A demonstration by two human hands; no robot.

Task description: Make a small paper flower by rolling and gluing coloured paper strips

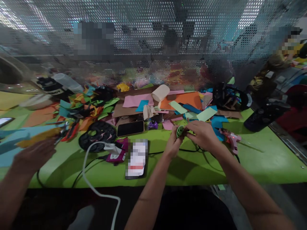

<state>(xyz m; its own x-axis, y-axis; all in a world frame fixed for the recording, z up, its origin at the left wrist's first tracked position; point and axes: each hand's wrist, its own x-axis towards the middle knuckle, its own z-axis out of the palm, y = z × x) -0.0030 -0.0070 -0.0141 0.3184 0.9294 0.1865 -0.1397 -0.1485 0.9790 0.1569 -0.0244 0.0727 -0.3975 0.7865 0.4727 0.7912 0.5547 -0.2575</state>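
Between my two hands is a small rolled strip of green paper (179,131), coiled with its end facing me. My left hand (174,142) is closed around the roll from the left. The fingers of my right hand (200,132) pinch at its right side. Just beyond my hands lie light green paper strips (177,107) and pink and blue scraps. To the right of my right hand, a pink hot glue gun (233,140) rests on the green tabletop (192,172).
At the left, a co-worker's hand (35,153) is near orange-handled pliers (70,131). A lit phone (137,159), a dark phone (130,128), a magenta power strip (117,151) with a white cable (87,179), and a black ring-shaped bundle (96,135) lie nearby. A dark bottle (261,118) lies right.
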